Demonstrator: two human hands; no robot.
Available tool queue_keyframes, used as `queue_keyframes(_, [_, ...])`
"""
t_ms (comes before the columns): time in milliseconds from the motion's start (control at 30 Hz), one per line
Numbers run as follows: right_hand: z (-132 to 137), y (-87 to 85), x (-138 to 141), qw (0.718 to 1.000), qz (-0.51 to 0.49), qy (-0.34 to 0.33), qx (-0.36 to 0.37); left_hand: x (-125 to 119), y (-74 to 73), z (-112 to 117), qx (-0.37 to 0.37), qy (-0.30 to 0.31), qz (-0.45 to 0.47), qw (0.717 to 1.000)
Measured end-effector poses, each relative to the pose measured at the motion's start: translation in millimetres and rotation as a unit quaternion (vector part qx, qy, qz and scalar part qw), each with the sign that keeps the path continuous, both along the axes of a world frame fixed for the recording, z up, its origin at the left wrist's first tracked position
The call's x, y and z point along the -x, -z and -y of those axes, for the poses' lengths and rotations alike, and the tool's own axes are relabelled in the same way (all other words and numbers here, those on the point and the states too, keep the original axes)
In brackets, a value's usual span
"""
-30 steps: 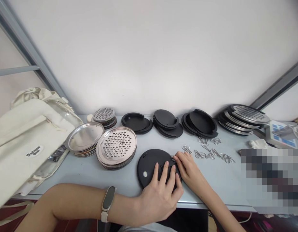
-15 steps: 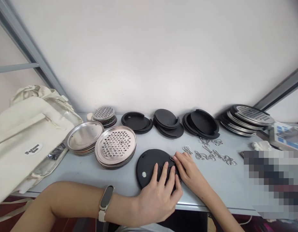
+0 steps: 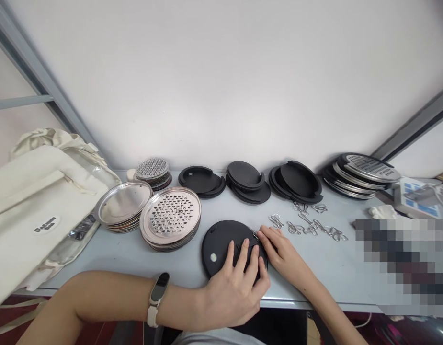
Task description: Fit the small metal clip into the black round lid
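A round black plastic piece [image 3: 221, 239] lies face down near the table's front edge, with a small pale sticker on its left side. My left hand [image 3: 232, 292] holds it from above, fingers spread over its surface and thumb hidden. At its upper right edge, my right hand [image 3: 278, 247] pinches a small bent metal wire clip [image 3: 256, 235] against the piece. Most of that clip is covered by the fingertips. Several loose wire clips [image 3: 311, 227] are scattered on the table beyond my right hand.
Stacks of metal grater discs [image 3: 171, 215] and plain metal discs [image 3: 126, 203] stand on the left, beside a cream bag [image 3: 45, 191]. Black holders [image 3: 246, 177] line the wall. Stacked graters [image 3: 365, 175] and a blue-and-white box [image 3: 415, 196] are at right.
The view has shifted slightly. Both hands keep their places on the black piece, and the right fingertips stay at the clip with hardly any visible movement.
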State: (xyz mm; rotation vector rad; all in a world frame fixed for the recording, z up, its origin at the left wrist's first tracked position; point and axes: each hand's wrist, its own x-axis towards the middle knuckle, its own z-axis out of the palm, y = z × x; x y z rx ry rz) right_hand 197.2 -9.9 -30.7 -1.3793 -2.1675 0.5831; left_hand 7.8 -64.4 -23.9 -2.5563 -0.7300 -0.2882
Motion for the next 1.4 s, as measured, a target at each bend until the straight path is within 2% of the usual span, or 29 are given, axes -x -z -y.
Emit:
queue_keyframes(533, [1.1,3.2,-3.4,1.000,-0.011,-0.004,-0.008,1.2,-0.1,-2.3,0.034,0.008,0.017,0.999])
queue_keyframes(767, [2.1,-1.8,-4.7,1.000,-0.009,-0.007,0.002,1.6,-0.3,-1.9,0.031,0.003,0.016,0.999])
queue_keyframes(1400, [-3.8,-8.6,-12.8,0.996,0.052,-0.068,0.001,1.2,-3.4,-3.9,0.032,0.016,0.011,0.999])
